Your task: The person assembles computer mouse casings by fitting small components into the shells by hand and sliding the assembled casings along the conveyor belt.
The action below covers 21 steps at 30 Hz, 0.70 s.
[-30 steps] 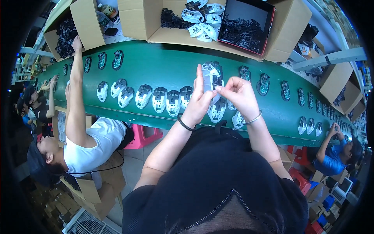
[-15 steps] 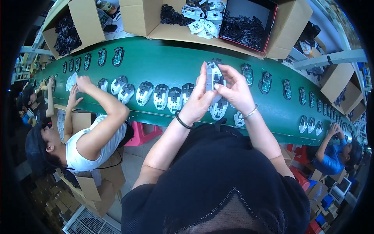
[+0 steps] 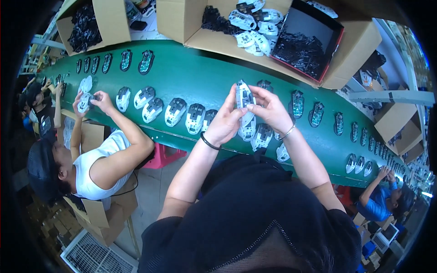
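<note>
Above the green table (image 3: 200, 68), a white and grey computer mouse shell (image 3: 243, 94) stands nearly on end between my two hands. My left hand (image 3: 225, 119) grips its left side, thumb low on the shell. From the right, my right hand (image 3: 271, 110) wraps its fingers behind it, with the thumb pressed on its lower part. Just below my hands lies another white shell (image 3: 261, 136) with a black top part. To the left, several white and black mouse shells (image 3: 175, 112) stand in a row along the near edge.
Mouse bases with green circuit boards (image 3: 297, 105) line the table's far side. Behind it, a cardboard box (image 3: 191, 32) holds white shells and a black tray (image 3: 334, 52) of small black parts. A co-worker (image 3: 109, 168) sits at left, another (image 3: 382, 200) at right.
My hands have turned the mouse shell, which now shows a narrower side. The whole view has shifted slightly. The left co-worker's hands now hold a white shell between them.
</note>
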Motion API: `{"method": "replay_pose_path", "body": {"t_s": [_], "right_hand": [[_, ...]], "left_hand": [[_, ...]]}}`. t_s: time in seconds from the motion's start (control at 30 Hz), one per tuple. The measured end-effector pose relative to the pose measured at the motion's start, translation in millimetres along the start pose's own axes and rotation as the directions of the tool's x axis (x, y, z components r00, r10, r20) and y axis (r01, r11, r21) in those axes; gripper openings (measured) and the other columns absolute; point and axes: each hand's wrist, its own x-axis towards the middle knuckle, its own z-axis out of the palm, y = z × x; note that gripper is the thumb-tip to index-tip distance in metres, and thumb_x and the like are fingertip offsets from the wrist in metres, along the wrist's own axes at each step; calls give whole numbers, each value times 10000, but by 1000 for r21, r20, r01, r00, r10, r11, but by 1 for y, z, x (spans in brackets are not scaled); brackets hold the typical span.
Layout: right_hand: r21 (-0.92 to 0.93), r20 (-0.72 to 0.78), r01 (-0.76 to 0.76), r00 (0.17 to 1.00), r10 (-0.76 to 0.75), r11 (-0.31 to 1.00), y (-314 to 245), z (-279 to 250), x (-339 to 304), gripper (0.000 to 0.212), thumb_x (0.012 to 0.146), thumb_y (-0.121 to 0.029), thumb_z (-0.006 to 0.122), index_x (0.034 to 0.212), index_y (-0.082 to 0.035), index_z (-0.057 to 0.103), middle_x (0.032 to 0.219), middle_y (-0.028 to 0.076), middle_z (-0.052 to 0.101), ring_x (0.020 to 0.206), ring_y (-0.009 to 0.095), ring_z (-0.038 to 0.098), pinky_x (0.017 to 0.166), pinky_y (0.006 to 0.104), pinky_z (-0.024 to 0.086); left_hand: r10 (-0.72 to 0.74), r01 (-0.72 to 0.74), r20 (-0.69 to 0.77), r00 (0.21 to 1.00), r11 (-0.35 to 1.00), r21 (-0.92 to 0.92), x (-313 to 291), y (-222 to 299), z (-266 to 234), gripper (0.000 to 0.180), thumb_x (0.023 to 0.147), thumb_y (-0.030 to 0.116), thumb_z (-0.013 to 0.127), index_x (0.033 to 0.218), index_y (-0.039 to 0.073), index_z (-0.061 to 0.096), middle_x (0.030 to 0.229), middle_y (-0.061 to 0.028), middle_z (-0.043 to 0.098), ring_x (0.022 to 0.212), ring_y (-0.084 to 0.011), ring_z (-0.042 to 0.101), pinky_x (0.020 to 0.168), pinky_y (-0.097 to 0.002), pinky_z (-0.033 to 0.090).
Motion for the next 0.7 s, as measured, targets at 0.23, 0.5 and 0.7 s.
{"method": "replay_pose_path", "body": {"t_s": [0.23, 0.5, 0.7], "right_hand": [[-61, -41, 36, 998, -39, 997, -12, 12, 8, 505, 738, -33, 667, 1207, -11, 482, 1056, 65, 553, 906, 124, 541, 764, 257, 482], [-13, 224, 18, 975, -15, 1000, -3, 17, 52, 438, 776, -80, 679, 1170, -18, 499, 1055, 34, 584, 924, 117, 563, 772, 270, 476], [-842, 50, 216, 943, -328, 493, -14, -24, 231, 134, 763, -123, 626, 863, -35, 640, 821, 120, 640, 768, 217, 621, 684, 298, 505]], "left_hand": [[58, -58, 91, 994, 998, -1, 3, 7, -14, 792, 847, 34, 562, 1450, 129, 57, 1381, -102, 280, 1228, -202, 359, 1017, -365, 315], [101, -102, -71, 992, 995, -11, -4, 23, -40, 793, 807, 22, 610, 1433, 144, 139, 1324, -103, 341, 1186, -251, 434, 966, -385, 393], [151, -182, -154, 976, 962, -205, -4, 22, -88, 722, 725, 344, 738, 1293, 137, 344, 1076, -75, 569, 897, -213, 612, 639, -308, 547]]}}
